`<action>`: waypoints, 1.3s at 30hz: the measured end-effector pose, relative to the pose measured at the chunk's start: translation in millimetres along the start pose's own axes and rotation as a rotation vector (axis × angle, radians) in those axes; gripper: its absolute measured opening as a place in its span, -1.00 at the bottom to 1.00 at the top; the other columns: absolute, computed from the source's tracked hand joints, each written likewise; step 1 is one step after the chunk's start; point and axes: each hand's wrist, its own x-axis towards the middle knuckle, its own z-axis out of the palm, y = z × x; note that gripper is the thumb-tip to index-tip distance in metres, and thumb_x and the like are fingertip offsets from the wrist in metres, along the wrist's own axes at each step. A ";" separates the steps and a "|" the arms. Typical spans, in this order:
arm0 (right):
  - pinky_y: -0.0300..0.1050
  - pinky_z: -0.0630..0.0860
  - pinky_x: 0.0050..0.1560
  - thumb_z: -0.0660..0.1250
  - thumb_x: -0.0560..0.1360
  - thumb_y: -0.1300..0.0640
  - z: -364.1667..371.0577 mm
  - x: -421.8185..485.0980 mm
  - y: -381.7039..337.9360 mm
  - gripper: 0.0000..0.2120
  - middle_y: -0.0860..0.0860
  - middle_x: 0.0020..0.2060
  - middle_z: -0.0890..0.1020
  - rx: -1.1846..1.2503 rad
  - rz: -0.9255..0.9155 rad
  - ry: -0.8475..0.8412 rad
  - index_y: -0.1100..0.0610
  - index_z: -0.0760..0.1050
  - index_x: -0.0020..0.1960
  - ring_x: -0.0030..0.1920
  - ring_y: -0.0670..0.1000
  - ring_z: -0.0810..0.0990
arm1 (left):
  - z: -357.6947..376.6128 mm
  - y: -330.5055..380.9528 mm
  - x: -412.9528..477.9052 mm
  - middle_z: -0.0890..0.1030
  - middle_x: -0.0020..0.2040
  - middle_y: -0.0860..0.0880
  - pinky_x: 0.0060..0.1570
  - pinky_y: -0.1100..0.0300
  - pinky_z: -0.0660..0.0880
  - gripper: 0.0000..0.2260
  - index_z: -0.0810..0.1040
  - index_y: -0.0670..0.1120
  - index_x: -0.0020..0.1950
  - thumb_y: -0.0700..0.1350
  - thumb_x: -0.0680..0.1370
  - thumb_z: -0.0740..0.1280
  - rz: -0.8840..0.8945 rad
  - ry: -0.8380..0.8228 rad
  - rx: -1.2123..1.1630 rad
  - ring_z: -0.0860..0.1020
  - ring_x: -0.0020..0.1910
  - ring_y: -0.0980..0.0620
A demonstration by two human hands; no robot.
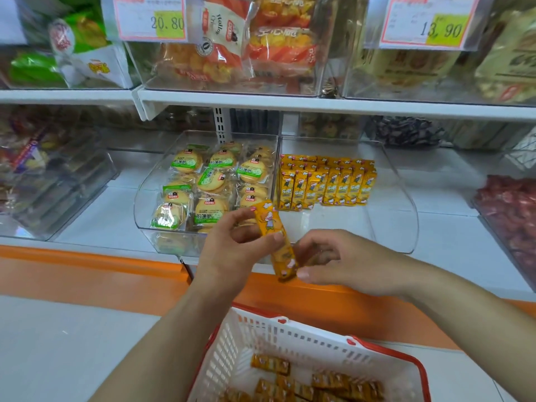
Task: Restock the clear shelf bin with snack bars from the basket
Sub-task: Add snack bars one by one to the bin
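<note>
Shop shelving [290, 104] behind. Left hand [232, 242] pinched snack bar [274, 236]; right hand [345, 262] pinched its lower end. Advised: stand upright beside row in clear bin [406, 198].

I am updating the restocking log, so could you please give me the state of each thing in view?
Snack bar bin: partly filled, front half bare.
Shelved snack bars: upright in rows.
Held snack bars: gripped by both hands.
Left hand: holding bars.
Right hand: holding bars.
Basket: bars remaining.
Biscuit bin: well stocked.

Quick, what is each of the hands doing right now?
Left hand: closed on a yellow snack bar.
Right hand: fingers curled around that bar's lower end.
</note>
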 end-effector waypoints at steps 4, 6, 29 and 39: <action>-0.06 0.61 0.00 0.31 0.61 0.00 4.3 6.9 -2.5 -0.75 -0.17 0.04 0.64 0.111 -0.037 0.253 -0.18 0.48 0.27 -0.02 -0.13 0.68 | 5.3 -4.0 1.0 0.75 -0.02 0.02 -0.06 0.24 0.62 -0.60 0.58 -0.04 0.28 -0.14 0.47 0.56 0.004 -0.058 0.091 0.71 0.02 0.10; -0.08 0.64 -0.07 0.28 0.62 0.02 6.0 8.9 -2.5 -0.67 -0.18 0.03 0.62 0.205 -0.082 0.268 -0.25 0.42 0.35 -0.06 -0.09 0.70 | 9.1 -3.5 0.8 0.74 0.04 0.04 0.05 0.13 0.64 -0.61 0.61 0.00 0.30 -0.13 0.49 0.55 0.035 -0.082 0.148 0.69 0.08 0.08; 0.23 0.61 0.02 0.45 0.48 0.25 -99.4 140.5 93.0 -0.67 0.16 -0.10 0.68 -0.188 0.143 0.715 0.11 0.49 0.21 -0.11 0.23 0.68 | -1.9 -27.9 17.7 0.68 0.09 0.01 0.08 -0.05 0.52 -0.64 0.63 -0.01 0.21 0.13 0.48 0.47 0.352 0.177 1.075 0.57 0.10 -0.10; -0.12 0.40 -0.12 0.47 0.48 0.17 -96.4 154.9 109.0 -0.76 0.10 -0.16 0.65 -0.349 0.149 0.780 0.11 0.43 0.04 -0.10 0.12 0.60 | 0.1 -38.3 30.9 0.69 0.11 0.11 0.24 0.00 0.35 -0.66 0.63 0.08 0.19 0.17 0.48 0.46 0.348 0.200 1.116 0.57 0.12 -0.04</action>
